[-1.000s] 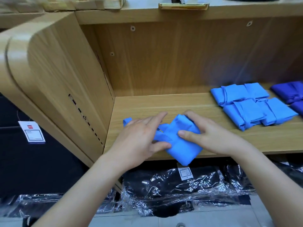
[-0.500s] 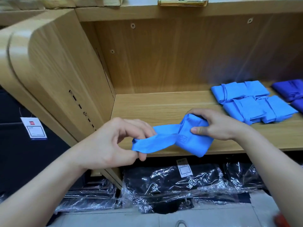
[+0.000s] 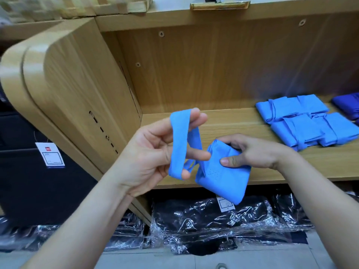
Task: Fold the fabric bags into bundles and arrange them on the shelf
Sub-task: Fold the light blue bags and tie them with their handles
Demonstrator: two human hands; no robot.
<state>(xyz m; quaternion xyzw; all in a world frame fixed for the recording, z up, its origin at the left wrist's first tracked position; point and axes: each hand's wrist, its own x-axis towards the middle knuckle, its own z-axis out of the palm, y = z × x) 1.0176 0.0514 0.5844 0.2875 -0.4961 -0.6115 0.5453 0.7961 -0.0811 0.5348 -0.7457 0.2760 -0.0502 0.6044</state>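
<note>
Bag held before the shelf
The right hand (image 3: 254, 152) pinched the folded fabric bag (image 3: 223, 181) at the shelf (image 3: 233, 121) edge; the left hand (image 3: 153, 154) kept its grip round the strap (image 3: 178, 136) (fingertips partly hidden); darker bundles (image 3: 347, 107) ran off-frame right.

Left hand (image 3: 147, 158), right hand (image 3: 254, 152) bare; 2 forearms bare; nails short.

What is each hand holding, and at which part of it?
Both hold one blue bag. The right hand pinches the folded body near its top. The left hand holds the strap, which is looped round its fingers.
</note>
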